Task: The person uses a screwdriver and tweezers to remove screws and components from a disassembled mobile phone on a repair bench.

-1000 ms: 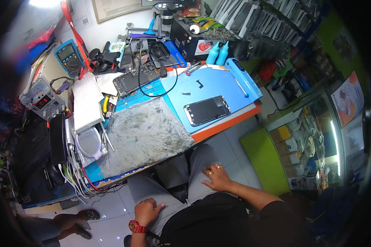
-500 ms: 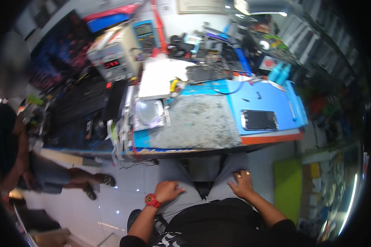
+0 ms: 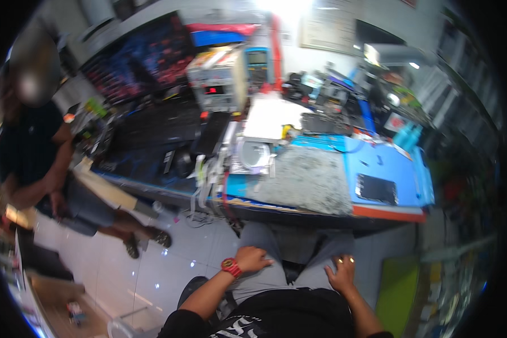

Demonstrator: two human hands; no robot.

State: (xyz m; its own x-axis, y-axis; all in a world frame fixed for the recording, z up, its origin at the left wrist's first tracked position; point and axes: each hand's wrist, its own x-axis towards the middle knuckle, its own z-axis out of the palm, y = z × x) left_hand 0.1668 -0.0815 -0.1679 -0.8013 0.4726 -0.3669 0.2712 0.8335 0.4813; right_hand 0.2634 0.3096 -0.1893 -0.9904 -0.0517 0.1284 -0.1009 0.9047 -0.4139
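My left hand (image 3: pixel 253 259), below a red wristwatch (image 3: pixel 231 267), lies on my left thigh with nothing in it. On the other thigh rests my right hand (image 3: pixel 341 274), thumb apart from the fingers, two gold-coloured rings showing; it is empty too. Both hands are open and away from the workbench. Beyond them on the bench, a smartphone (image 3: pixel 376 189) with a dark screen lies on a blue mat (image 3: pixel 394 166). To its left is a worn grey work mat (image 3: pixel 312 179). A round, pale, lens-like disc (image 3: pixel 254 155) sits left of that mat.
A power supply (image 3: pixel 215 84) and a blue multimeter (image 3: pixel 257 66) stand at the back, beside a large monitor (image 3: pixel 143 59). Blue bottles (image 3: pixel 407 135) stand at the right. Another person (image 3: pixel 45 152) stands at the left. Ribbon-like strips (image 3: pixel 201 183) hang over the bench edge.
My view has swung left, so the bench and my hands appear farther right and lower, and more of the other person shows. Both hands stay on my thighs.
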